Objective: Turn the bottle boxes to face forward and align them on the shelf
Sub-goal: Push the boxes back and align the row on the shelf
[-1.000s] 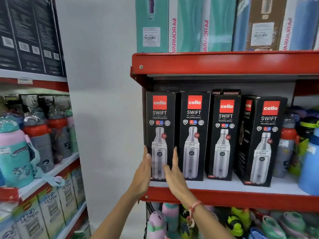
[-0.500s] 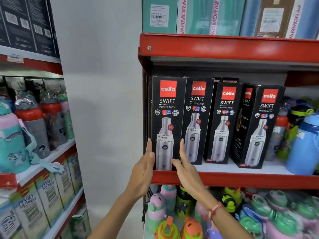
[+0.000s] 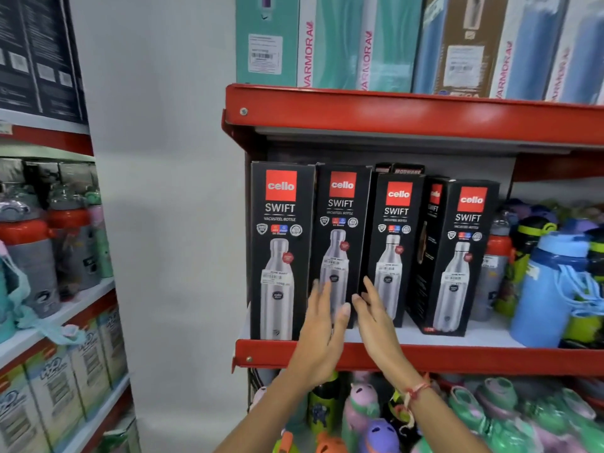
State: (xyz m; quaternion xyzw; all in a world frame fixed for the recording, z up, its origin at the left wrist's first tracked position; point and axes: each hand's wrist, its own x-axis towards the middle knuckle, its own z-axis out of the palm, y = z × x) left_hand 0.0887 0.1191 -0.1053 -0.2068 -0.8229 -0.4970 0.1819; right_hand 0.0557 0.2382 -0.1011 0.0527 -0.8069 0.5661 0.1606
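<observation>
Four black cello Swift bottle boxes stand on the red shelf (image 3: 490, 358). The first box (image 3: 279, 223) is at the far left, facing forward at the front edge. The second box (image 3: 341, 210) and third box (image 3: 395, 223) stand a little further back. The fourth box (image 3: 464, 256) is turned at an angle and shows its left side. My left hand (image 3: 322, 325) is blurred, with flat fingers over the second box's lower left. My right hand (image 3: 372, 315) has straight fingers at that box's lower right edge. Neither hand clearly grips it.
Loose bottles (image 3: 549, 282) crowd the shelf to the right of the boxes. Teal and blue cartons (image 3: 343, 40) fill the shelf above. Kids' bottles (image 3: 369, 416) sit below, and a second rack (image 3: 58, 315) with bottles stands to the left.
Both hands have moved right, from the sides of the first box to the second box. The first box now stands alone at the left, facing forward.
</observation>
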